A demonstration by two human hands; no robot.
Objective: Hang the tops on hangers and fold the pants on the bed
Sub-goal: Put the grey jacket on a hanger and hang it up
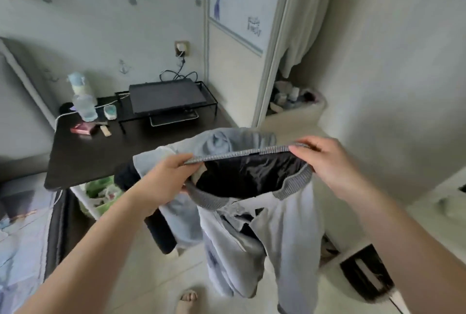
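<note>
Beside the desk (pixel 100 160), my left hand (pixel 164 177) and right hand (pixel 325 162), apart, pinch the seemingly light, limp jacket (pixel 290 225) by its firmer band (pixel 227 156).

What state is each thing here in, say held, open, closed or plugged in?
jacket: held up by its ribbed collar, hanging free, on no hanger.
left hand: grips the collar's left end.
right hand: pinches the collar's right end.
laptop: closed, lying on a black stand.
charger: plugged into the wall socket.
wardrobe door: slid open.
water bottle: upright on the desk.
</note>
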